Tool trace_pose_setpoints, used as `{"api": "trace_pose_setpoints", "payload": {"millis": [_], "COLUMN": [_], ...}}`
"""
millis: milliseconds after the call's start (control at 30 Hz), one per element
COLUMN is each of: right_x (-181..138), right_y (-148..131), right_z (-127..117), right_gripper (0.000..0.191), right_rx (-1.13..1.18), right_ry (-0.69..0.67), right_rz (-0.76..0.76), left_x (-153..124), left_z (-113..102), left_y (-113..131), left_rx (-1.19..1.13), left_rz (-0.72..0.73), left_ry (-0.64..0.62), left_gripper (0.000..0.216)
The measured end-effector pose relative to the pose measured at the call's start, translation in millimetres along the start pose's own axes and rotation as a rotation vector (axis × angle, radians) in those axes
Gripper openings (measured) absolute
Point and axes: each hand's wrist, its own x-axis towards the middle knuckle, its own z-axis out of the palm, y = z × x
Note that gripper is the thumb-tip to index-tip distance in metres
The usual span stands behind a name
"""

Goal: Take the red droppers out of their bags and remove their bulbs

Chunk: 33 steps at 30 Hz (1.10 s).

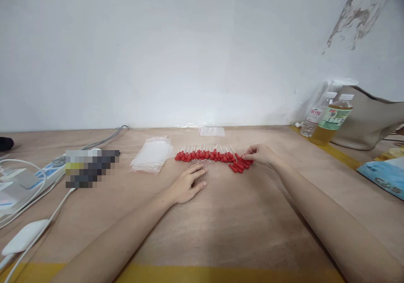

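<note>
Across the middle of the table, red rubber bulbs [202, 155] lie in a long row with thin clear tubes pointing toward the wall, like droppers. In front of this row rests a group of bare clear tubes [212, 173]. My left hand [189, 183] lies over the left side of these tubes, its fingers stretched out and apart. At the row's right end, my right hand [260, 153] is closed, its thumb and fingertips pinching a red rubber bulb. Several loose red bulbs [237, 167] lie just beside those fingertips, without visible tubes.
Clear plastic bags [152, 154] are stacked left of the row, and another small stack [211, 131] lies by the wall. A power strip [50, 171] with cables stands at left. Two bottles [331, 121], a grey bag [369, 115] and a blue packet [383, 175] are at right.
</note>
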Motion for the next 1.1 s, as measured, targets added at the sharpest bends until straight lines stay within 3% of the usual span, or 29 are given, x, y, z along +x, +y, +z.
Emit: {"api": "trace_pose_setpoints", "payload": {"millis": [333,500,800,1100], "right_x": [3.6,12.9,49.8,37.7], "right_y": [8.0,4.8,-24.9,-22.0], "right_z": [8.3,6.0,20.6,27.0], "right_gripper": [0.038,0.034,0.023,0.018], "right_rx": [-0.041,-0.121,-0.284,-0.164], "right_ry": [0.085,0.17,-0.041,0.012], "right_rz": [0.035,0.097,0.272,0.295], "left_x": [-0.7,-0.5,-3.3,-3.0], "left_z": [-0.5,-1.7,-0.3,-0.5], "left_y": [1.7,1.9,-2.4,-0.6], "left_rx": [0.005,0.014,0.001,0.021], "left_rz": [-0.001,0.008,0.024,0.012], "left_ry": [0.014,-0.012,0.003,-0.006], "left_gripper": [0.045,0.046,0.045,0.045]}}
